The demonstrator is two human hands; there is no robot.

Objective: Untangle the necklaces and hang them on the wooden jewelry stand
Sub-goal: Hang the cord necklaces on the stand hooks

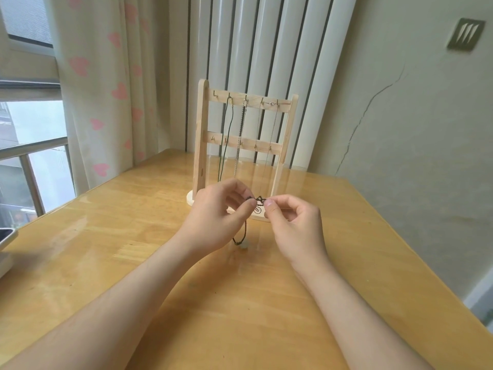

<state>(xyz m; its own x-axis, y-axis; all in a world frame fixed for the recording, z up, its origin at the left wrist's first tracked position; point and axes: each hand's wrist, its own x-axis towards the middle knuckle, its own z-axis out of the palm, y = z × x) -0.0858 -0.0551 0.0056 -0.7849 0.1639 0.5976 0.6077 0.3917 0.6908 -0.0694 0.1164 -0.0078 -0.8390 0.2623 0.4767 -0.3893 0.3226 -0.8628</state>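
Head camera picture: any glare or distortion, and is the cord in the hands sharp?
Head view: daylight from the window leaves a pale sheen on the wooden table; the wide-angle lens bows the edges; the dark cord necklace, pinched by left hand and right hand, looks slightly soft.

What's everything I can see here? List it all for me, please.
Wooden jewelry stand: one, pale wood, far side of the table.
Green cord necklace: one, dark green, second top hook.
Twisted chain: one, silver, middle top hook.
Fine chain: count unclear, pale, right top hooks.
Dark cord necklace: one, blackish, between both hands.
Table: one, honey wood.
Curtain: one, white with pink hearts, left.
Radiator: one, white, behind the stand.
Window: one, far left.
Left hand: pinches the cord.
Right hand: pinches the cord.
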